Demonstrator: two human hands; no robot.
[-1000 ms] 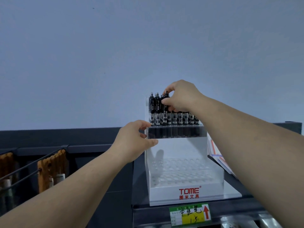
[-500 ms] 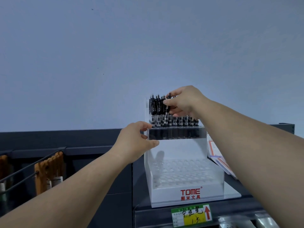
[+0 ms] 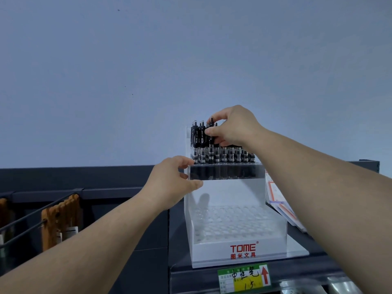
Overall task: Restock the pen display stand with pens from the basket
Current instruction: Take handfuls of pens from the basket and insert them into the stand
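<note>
1. Since half a second ago, the right hand (image 3: 235,128) has slid its pen (image 3: 212,140) a bit left along the top tier of the pen display stand (image 3: 212,249), closer to the tall bunch at that end. The left hand (image 3: 169,185) hasn't budged.
2. Biggest thing in view is the plain grey-blue wall (image 3: 148,71) behind and above the stand.
3. A dark shelf (image 3: 201,272) runs under the stand, which sits right at the shelf's front edge.
4. The stand itself is clear and white plastic with two steps, and has a red TOME logo on its front wall. The lower step is a grid of holes.
5. Left hand grips the stand's left edge at the upper step. Its thumb is on the front face and its fingers are curled over the top.
6. Right hand is up over the stand's top tier and pinches the pen's upper end, thumb on the side and index finger on the cap. The pen stands roughly upright among the others.
7. Brown items (image 3: 61,217) hang on wire hooks well left of the stand. I can't tell what they are.
8. Some cards (image 3: 277,200) lean just beside the stand's right wall.
9. Black pens (image 3: 231,155) fill the stand's top tier. The ones at the left end stand taller.
10. A green and yellow price label (image 3: 244,277) with a red arrow is stuck just below the stand's front.
</note>
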